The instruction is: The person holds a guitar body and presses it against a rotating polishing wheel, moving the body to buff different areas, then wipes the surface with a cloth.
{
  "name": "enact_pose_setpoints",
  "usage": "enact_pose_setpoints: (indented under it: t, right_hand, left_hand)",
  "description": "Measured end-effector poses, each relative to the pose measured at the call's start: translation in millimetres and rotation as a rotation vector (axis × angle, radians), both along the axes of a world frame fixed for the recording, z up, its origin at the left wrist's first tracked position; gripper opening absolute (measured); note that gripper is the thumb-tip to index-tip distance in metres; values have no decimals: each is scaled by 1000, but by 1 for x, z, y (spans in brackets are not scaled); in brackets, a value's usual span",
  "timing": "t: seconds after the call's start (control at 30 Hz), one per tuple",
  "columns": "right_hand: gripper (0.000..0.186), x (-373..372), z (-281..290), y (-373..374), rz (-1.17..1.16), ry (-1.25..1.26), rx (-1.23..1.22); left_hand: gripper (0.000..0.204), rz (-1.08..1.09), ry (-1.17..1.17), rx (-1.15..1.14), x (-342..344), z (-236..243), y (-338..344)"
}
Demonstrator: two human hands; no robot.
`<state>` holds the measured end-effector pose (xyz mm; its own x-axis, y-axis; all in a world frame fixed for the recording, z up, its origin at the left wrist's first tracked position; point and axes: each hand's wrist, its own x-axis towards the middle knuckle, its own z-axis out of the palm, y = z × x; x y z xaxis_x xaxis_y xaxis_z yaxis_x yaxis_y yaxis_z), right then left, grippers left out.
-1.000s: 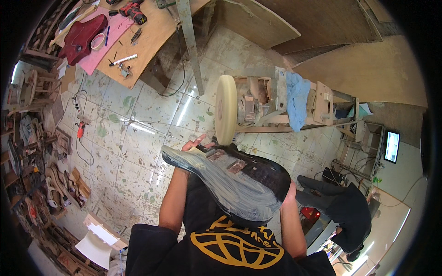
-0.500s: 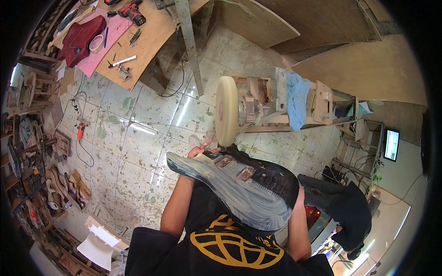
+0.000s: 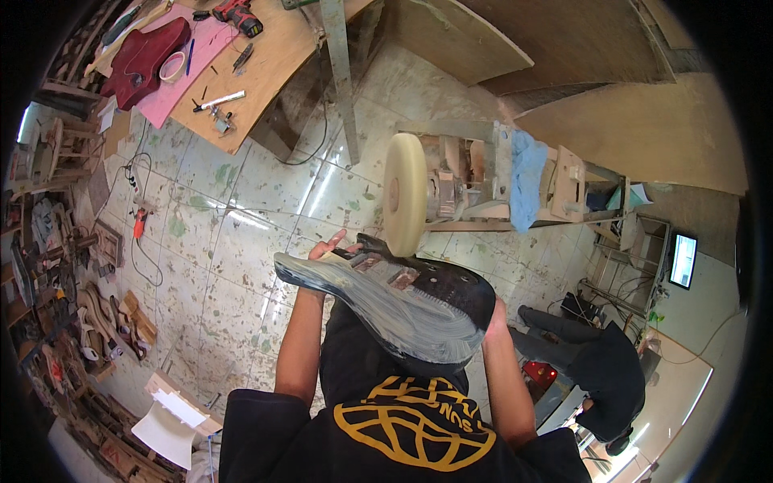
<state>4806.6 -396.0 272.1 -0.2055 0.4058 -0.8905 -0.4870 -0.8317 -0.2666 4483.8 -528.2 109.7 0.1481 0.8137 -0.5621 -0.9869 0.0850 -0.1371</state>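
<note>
A black electric guitar body (image 3: 403, 316) is held up in front of my chest, its near side smeared with whitish streaks. Two rectangular pickup cavities show reddish-brown inside. My left hand (image 3: 328, 244) supports its far left part from below; some fingers stick out past the edge and the rest are hidden. At the right edge, my right hand (image 3: 497, 316) grips the rounded end, with its fingers mostly hidden beneath. The lower rim of a cream buffing wheel (image 3: 407, 196) meets the body's far side near the cavities.
The wheel sits on a machine frame (image 3: 495, 137) with a blue cloth (image 3: 527, 179) over it. A wooden table (image 3: 278, 48) at upper left carries a red guitar body (image 3: 147, 60), a tape roll and a drill (image 3: 239, 18). Another person (image 3: 612, 374) bends over at lower right.
The guitar body has shifted left and slightly away from me under the wheel, and both hands have moved left with it. The surroundings have slid slightly right in the view.
</note>
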Motion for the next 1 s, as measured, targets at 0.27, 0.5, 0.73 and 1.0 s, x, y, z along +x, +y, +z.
enact_pose_setpoints:
  t: [0.27,0.5,0.73,1.0]
  right_hand:
    - [39,-18,-46,9,83,110,-41]
    - [38,-42,-84,6,124,187,-100]
    - [38,-73,-97,1,159,250,-151]
    - [38,-111,-132,-11,241,314,-219]
  left_hand:
    - [60,129,71,-65,-26,-4,-15]
    - [63,113,156,-181,-53,20,-29]
    - [59,181,221,-186,-72,17,-60]
    - [65,311,432,-327,-92,28,-98]
